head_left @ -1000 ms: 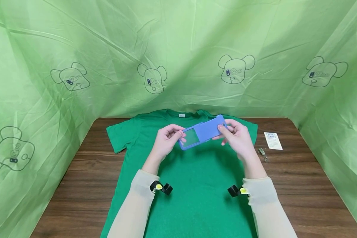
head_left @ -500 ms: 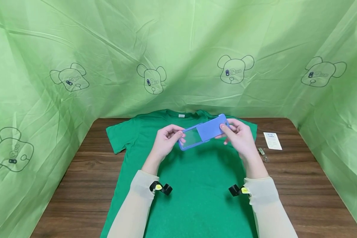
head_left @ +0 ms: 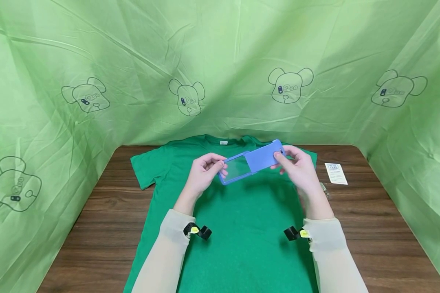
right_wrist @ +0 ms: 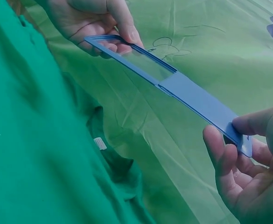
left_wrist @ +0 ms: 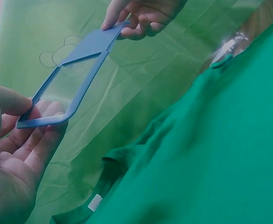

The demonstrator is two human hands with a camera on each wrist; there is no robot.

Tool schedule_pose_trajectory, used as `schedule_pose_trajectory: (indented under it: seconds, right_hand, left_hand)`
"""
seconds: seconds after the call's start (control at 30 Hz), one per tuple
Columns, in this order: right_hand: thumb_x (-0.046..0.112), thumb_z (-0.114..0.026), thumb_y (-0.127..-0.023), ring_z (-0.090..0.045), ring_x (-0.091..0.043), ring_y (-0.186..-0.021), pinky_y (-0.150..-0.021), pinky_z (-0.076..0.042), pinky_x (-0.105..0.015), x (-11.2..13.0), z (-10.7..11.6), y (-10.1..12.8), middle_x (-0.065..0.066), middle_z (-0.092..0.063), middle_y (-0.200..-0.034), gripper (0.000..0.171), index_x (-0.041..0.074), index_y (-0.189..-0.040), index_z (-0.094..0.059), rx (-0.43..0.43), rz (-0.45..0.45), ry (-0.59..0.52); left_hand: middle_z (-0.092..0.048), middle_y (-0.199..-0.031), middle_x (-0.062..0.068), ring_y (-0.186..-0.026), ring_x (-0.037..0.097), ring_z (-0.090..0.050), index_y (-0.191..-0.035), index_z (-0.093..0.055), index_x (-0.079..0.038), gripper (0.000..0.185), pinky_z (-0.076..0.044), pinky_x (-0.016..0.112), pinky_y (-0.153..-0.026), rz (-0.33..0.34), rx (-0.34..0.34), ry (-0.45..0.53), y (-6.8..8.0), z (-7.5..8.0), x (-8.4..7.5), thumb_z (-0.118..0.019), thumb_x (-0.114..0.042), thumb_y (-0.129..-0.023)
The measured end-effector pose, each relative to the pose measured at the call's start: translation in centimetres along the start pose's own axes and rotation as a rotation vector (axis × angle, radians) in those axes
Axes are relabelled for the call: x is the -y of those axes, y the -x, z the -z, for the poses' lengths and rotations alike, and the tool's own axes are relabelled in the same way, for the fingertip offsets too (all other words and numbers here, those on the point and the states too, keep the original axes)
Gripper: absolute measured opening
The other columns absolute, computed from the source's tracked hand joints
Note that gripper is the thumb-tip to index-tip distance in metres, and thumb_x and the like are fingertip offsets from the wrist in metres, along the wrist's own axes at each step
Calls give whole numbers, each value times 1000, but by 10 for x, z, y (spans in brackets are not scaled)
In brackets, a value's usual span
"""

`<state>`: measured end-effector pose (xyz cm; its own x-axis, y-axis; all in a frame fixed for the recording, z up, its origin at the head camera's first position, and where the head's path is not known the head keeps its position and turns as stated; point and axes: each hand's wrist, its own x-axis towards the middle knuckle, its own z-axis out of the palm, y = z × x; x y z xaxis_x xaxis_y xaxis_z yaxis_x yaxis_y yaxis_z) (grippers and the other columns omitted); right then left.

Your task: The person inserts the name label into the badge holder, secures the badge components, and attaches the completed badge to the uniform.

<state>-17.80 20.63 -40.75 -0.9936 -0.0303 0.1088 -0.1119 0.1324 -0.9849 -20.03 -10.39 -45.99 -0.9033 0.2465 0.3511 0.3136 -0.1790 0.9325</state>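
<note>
Both hands hold a blue sliding card holder above a green T-shirt. By its left corner, my left hand pinches the clear-windowed frame between thumb and fingers. My right hand pinches the slotted end of the solid blue slide panel, thumb on top and fingers beneath. The panel sticks out well to the right of the frame, its inner end still at the frame's edge. In the left wrist view, fingers of the left hand show through the transparent window.
The T-shirt lies spread on a dark wood table. A white printed card lies at the right, with a small metal clip partly behind the right wrist. Green fabric walls stand behind and at both sides.
My right hand has moved right, drawing the blue panel further out of the frame and showing more of the clear window. The left hand has stayed almost still.
</note>
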Motion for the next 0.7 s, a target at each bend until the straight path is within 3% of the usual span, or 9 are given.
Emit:
schedule_pose_trajectory:
  seconds: [0.07, 0.3, 0.47, 0.7]
  right_hand:
    - [23, -71, -110, -73, -10, -78, -66, -58, -26, 0, 1, 0, 2, -71, -105, 39, -6, -135, -67, -10, 2, 12]
    - [23, -67, -111, -66, -16, -83, -70, -59, -25, 0, 7, 0, -3, -67, -117, 40, -4, -139, -66, -22, -11, 52]
    - [21, -71, -109, -66, -14, -79, -69, -59, -25, 0, 11, 0, 0, -68, -115, 39, -4, -138, -67, -30, 7, 72]
    - [16, -85, -98, -73, -10, -77, -66, -59, -21, -1, 12, -2, 5, -80, -99, 33, 7, -128, -73, -88, 8, -100]
  left_hand:
    - [-78, -92, 8, -76, 22, -77, -116, -71, 14, 15, -67, 34, -74, 3, -1, 4, 0, 0, 0, -65, 4, -107]
    - [-77, -91, 8, -77, 33, -77, -116, -71, 15, 15, -68, 36, -73, 14, -15, 4, 0, 1, -1, -66, 4, -107]
    - [-77, -93, 13, -77, 22, -76, -116, -72, 13, 16, -67, 33, -74, 24, -13, -20, 0, 0, 0, -66, 2, -107]
    - [-69, -105, 38, -78, 20, -67, -114, -76, 11, 15, -58, 23, -73, 44, -54, -94, 1, 0, 1, -69, 0, -106]
